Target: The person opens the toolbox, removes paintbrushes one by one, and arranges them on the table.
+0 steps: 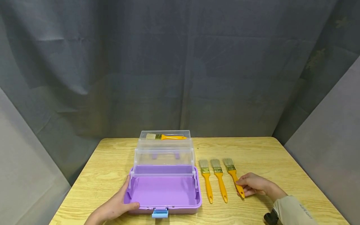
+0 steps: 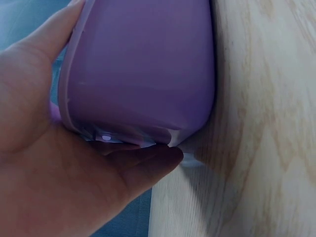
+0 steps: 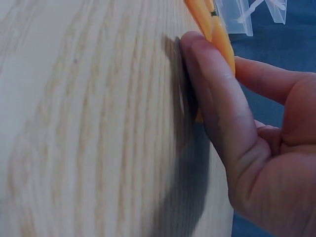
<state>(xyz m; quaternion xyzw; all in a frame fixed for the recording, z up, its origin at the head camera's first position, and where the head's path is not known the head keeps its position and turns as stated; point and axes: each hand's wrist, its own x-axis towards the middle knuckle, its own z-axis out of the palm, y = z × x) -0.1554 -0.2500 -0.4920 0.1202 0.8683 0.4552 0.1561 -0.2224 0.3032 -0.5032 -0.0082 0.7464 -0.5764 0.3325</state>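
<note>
A purple storage box (image 1: 164,190) stands open on the wooden table, its clear tiered trays (image 1: 164,156) folded back. One yellow-handled brush (image 1: 166,137) lies in the top tray. My left hand (image 1: 116,206) grips the box's front left corner (image 2: 133,79), thumb over the rim. Three yellow-handled brushes lie side by side right of the box. My right hand (image 1: 251,185) pinches the handle of the rightmost brush (image 1: 234,176), whose orange handle (image 3: 215,29) shows between thumb and fingers. The middle brush (image 1: 219,179) and the left brush (image 1: 206,179) lie untouched.
The wooden table (image 1: 281,162) runs to a right edge near my right sleeve (image 1: 292,211). A blue latch (image 1: 160,213) sits at the box's front. Grey cloth (image 1: 180,62) hangs behind and at both sides.
</note>
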